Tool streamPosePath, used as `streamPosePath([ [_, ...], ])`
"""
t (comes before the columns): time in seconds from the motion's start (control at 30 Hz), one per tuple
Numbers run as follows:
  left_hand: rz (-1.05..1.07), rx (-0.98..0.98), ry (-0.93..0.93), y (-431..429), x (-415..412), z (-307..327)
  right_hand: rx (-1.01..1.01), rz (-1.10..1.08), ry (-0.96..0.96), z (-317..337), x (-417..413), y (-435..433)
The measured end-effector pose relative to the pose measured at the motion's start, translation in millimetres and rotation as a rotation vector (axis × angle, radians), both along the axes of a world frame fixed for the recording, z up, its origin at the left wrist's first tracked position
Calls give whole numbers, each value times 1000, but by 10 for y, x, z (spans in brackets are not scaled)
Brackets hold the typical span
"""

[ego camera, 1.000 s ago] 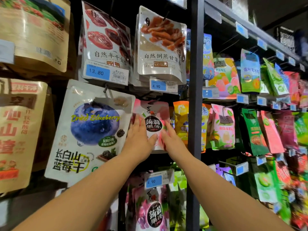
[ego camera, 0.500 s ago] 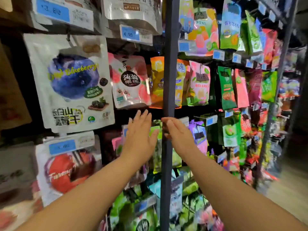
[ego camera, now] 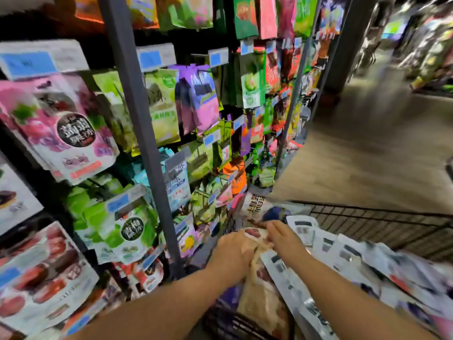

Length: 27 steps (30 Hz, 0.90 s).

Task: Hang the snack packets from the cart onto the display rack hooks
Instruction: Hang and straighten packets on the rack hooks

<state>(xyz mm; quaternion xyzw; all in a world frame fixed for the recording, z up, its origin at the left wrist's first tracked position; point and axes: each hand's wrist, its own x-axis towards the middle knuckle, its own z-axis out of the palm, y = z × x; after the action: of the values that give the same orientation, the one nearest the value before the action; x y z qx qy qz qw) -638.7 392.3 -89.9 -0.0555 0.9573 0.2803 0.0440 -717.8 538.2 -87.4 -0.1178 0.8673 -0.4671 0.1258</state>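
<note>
Snack packets (ego camera: pixel 343 256) lie heaped in the cart (ego camera: pixel 367 213), so we reach down into it. Our left hand (ego camera: pixel 232 251) curls over the top edge of a beige packet (ego camera: pixel 259 295), likely to lift it by its hang end. Our right hand (ego camera: pixel 284 239) touches the same edge, but blur hides its grip. Just left stands the display rack (ego camera: pixel 137 119), close for hanging.

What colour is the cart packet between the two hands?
Tan with dark red pieces: the packet between left hand and right hand. Head view, blurred.
</note>
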Motion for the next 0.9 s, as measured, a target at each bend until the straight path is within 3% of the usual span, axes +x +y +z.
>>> streamPosePath([
  [0.13,-127,69,-124,361,131,-236,168,-85,-46,-331,165,653],
  [0.33,-259,-14,-238,730,202,-757,340,-177,-72,-572,436,1457],
  [0.43,-258,-94,-217,789,329,-987,445,-230,-46,-541,529,1702],
  [0.57,-230,-59,-175,775,320,-1002,589,-242,-70,-563,599,1952],
  [0.9,-226,-94,-198,850,240,-972,567,-505,64,-739,283,2355],
])
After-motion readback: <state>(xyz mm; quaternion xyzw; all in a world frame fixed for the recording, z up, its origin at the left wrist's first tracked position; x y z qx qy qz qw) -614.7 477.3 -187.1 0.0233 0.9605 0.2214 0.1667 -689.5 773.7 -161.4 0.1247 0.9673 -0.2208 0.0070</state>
